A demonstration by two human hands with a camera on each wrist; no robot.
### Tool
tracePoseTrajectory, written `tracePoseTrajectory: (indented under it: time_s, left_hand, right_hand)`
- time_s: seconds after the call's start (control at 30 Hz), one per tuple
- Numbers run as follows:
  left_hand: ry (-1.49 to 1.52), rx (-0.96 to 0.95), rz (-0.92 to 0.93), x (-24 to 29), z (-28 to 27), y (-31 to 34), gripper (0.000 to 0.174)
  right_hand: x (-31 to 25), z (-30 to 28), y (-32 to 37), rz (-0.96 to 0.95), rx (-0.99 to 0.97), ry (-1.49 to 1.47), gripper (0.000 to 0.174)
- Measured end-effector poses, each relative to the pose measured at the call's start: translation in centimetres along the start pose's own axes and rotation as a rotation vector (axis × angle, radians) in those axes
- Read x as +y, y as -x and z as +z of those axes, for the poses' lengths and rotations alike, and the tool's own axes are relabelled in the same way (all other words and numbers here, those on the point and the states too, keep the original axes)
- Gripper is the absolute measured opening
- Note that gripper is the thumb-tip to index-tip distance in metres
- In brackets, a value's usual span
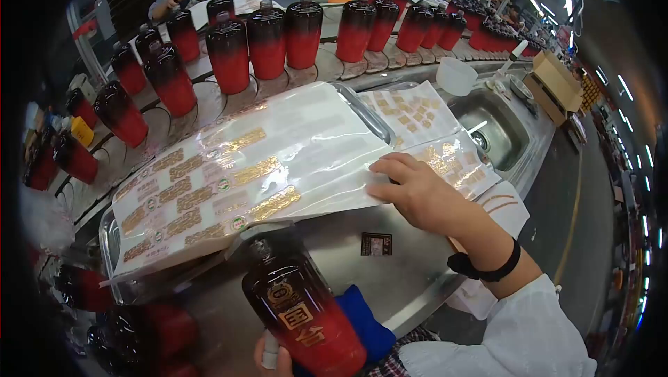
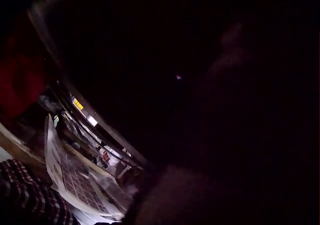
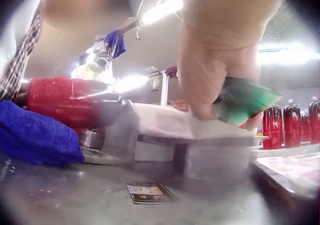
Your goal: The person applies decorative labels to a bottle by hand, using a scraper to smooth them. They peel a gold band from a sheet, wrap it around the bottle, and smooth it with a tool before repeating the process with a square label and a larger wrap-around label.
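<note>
The bottle (image 1: 306, 311), black at the neck end and red below with gold characters, is tilted at the near side of the metal table (image 1: 417, 262), its neck close to the sheet (image 1: 327, 123). The left hand (image 1: 276, 358), a pale cover on one digit, grips its lower side with bent fingers. Beside the bottle is a blue cloth (image 1: 365, 325). The sheet, bearing rows of gold labels (image 1: 257, 168), lies over a tray (image 1: 113, 238). The right hand (image 1: 426, 193) is at the sheet's right edge, fingers bent around a green piece (image 3: 250, 102), blurred in the right wrist view. A small dark label (image 1: 376, 244) lies on the table. Beyond the sheet stand more bottles (image 1: 268, 43); a white bowl (image 1: 456, 76) is near the sink (image 1: 497, 123).
</note>
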State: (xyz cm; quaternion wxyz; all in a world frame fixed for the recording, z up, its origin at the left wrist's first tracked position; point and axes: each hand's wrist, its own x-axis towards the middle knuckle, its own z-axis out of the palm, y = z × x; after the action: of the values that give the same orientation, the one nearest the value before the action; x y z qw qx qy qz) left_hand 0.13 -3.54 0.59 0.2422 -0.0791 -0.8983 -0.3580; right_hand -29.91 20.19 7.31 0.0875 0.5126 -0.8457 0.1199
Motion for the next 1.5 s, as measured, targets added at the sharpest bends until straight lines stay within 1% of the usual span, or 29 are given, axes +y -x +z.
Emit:
tracePoseTrajectory:
  time_s: [0.1, 0.2, 0.3, 0.4, 0.47, 0.57, 0.67, 0.7, 0.77, 0.83, 0.87, 0.9, 0.97, 1.07, 1.17, 1.2, 1.3, 1.33, 1.43, 1.5]
  left_hand:
    - [-0.030, -0.003, 0.008, 0.2, -0.2, -0.4, 0.092]
    - [-0.003, 0.186, -0.082, -0.4, 2.1, 1.4, 0.094]
    - [0.081, -0.105, -0.131, -0.7, -0.3, 2.4, 0.094]
    - [-0.006, -0.079, -0.094, -0.1, -0.5, 1.4, 0.094]
    - [0.019, -0.079, -0.095, -0.3, -0.4, 1.5, 0.093]
    - [0.022, -0.056, -0.048, -0.1, -0.5, 0.5, 0.092]
    - [0.036, -0.020, -0.011, 0.1, -0.5, -0.4, 0.090]
    - [0.048, -0.011, -0.003, 0.1, -0.4, -0.4, 0.090]
    - [0.028, 0.011, -0.009, 0.3, -0.2, -0.8, 0.088]
    - [0.041, 0.011, -0.006, 0.2, -0.3, -0.7, 0.087]
    - [0.001, -0.050, -0.044, -0.2, -0.4, 0.3, 0.094]
    - [-0.006, -0.051, -0.041, -0.2, -0.4, 0.4, 0.094]
    - [-0.025, -0.049, -0.036, -0.1, -0.5, 0.2, 0.094]
    - [0.011, -0.045, -0.040, -0.3, -0.6, 0.2, 0.095]
    - [0.019, -0.024, -0.040, -0.3, -0.6, -0.2, 0.094]
    - [0.036, -0.024, -0.035, -0.3, -0.7, -0.3, 0.093]
    - [0.043, -0.010, -0.025, -0.3, -0.6, -0.5, 0.091]
    - [0.038, -0.002, -0.024, -0.2, -0.6, -0.6, 0.091]
    - [0.014, 0.001, -0.027, -0.1, -0.7, -0.5, 0.091]
    - [0.024, 0.002, -0.024, -0.2, -0.7, -0.5, 0.091]
  right_hand:
    - [-1.4, -0.1, 1.0, 0.027, 0.043, 0.017, 0.039]
    - [-2.1, 0.1, 1.9, 0.029, 0.064, 0.043, 0.036]
    - [-2.2, 0.1, 2.4, 0.037, 0.088, 0.041, 0.033]
    - [-1.9, 0.0, 1.8, 0.034, 0.114, 0.040, 0.024]
    - [-1.7, -0.1, 1.3, 0.009, 0.128, 0.065, 0.017]
    - [-1.7, -0.7, 0.8, -0.006, 0.081, 0.031, 0.012]
    - [-1.0, -2.9, -0.5, 0.004, -0.049, -0.009, 0.013]
    - [-0.5, -3.7, -1.4, -0.008, -0.081, 0.033, 0.022]
    - [0.0, -5.1, -4.5, -0.096, -0.102, 0.202, 0.034]
    - [0.9, -4.5, -8.9, -0.112, -0.198, 0.261, 0.043]
    - [2.0, -3.6, -11.6, -0.085, -0.309, 0.240, 0.045]
    - [2.9, -2.5, -14.4, -0.059, -0.421, 0.221, 0.047]
    - [3.0, -0.9, -19.3, 0.050, -0.565, 0.185, 0.053]
    - [1.6, 1.8, -22.1, -0.039, -0.549, 0.251, 0.061]
    - [0.2, 3.0, -22.2, -0.070, -0.605, 0.279, 0.068]
    - [0.5, 3.7, -21.9, -0.124, -0.534, 0.341, 0.058]
    - [0.8, 4.8, -21.3, -0.075, -0.580, 0.378, 0.050]
    - [0.8, 5.0, -20.9, -0.088, -0.565, 0.363, 0.047]
    - [0.5, 4.6, -19.8, -0.104, -0.529, 0.381, 0.046]
    - [0.6, 4.2, -19.4, -0.068, -0.563, 0.471, 0.054]
